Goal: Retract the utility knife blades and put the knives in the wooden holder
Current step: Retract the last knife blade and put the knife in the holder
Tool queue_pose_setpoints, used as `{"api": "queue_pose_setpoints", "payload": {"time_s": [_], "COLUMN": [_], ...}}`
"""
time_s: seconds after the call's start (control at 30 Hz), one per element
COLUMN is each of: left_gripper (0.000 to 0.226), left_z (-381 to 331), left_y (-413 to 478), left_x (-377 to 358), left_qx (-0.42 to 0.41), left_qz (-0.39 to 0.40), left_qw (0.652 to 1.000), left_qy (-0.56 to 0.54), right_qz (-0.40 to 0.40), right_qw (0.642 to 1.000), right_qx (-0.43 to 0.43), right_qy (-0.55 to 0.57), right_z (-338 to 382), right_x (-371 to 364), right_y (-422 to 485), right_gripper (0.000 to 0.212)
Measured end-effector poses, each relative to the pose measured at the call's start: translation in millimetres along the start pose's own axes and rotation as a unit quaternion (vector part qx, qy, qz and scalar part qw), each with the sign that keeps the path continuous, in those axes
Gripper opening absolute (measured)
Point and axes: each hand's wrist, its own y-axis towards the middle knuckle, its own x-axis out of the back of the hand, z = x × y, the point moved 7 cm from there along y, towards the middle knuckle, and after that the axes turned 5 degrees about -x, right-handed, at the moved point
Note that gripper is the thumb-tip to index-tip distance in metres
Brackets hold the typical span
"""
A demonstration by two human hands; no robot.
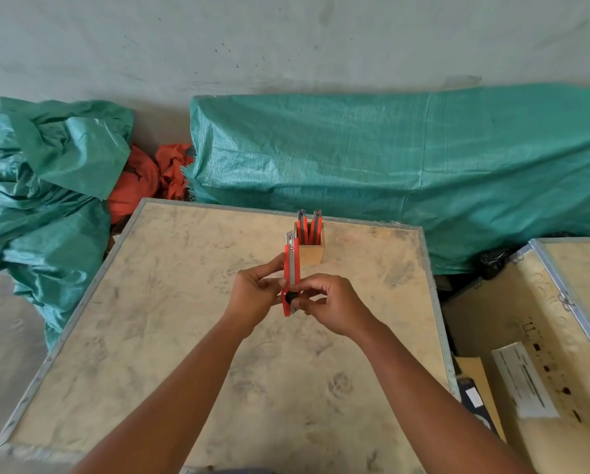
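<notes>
1. Head view, the setting: a pale wall and a concrete floor, with green woven tarpaulin [389, 148] heaped along the wall and a bit of orange cloth [139, 181] between the heaps. In front stands the bench [149, 336], a plywood crate top with a metal rim; a second crate [543, 319] sits to the right.

2. The hands: the left hand [255, 295] is closed on the body of an orange utility knife [291, 268], held upright above the bench. The right hand [331, 302] pinches low on the same knife, fingertips at the black slider knob [290, 297].

3. The step in hand looks to be the retracting: a short length of blade [289, 238] shows above the knife's top end (not fully in, as far as I can tell).

4. The next move calls for sliding the knob down until no blade shows, then lowering the knife into the wooden holder [312, 249], which stands just behind it on the bench.

5. The count: one knife in the hands, two knives in the holder [309, 227], one holder. No loose knives lie on the bench.
</notes>
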Motion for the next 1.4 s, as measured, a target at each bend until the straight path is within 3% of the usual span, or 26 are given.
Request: {"api": "queue_pose_setpoints", "payload": {"time_s": [0.43, 0.57, 0.83, 1.03, 1.2, 1.4], "left_gripper": [0.047, 0.045, 0.044, 0.044, 0.042, 0.043], "left_z": [-1, -1, -4, -8, -10, -15], "left_y": [1, 2, -6, -13, -22, -25], "left_x": [-12, -15, -20, -19, -21, -26], "left_qx": [-0.009, 0.007, 0.009, 0.007, 0.01, 0.006], "left_qz": [-0.006, -0.008, 0.001, -0.009, -0.007, -0.003], "left_qw": [0.998, 0.999, 1.0, 1.0, 1.0, 1.0], "left_qy": [0.054, 0.041, 0.014, 0.014, -0.001, 0.016], "right_qz": [-0.082, -0.067, -0.091, -0.045, -0.075, -0.086], "right_qw": [0.996, 0.997, 0.996, 0.999, 0.997, 0.996], "right_qx": [0.019, 0.033, 0.013, 0.032, 0.03, 0.039], "right_qy": [-0.012, 0.009, -0.007, 0.0, -0.005, -0.005], "right_z": [-6, -5, -4, 1, 3, 6], "right_x": [6, 11, 17, 19, 22, 22], "right_y": [-13, -16, -21, -29, -36, -42], "right_gripper": [0.019, 0.029, 0.023, 0.031, 0.021, 0.026]}}
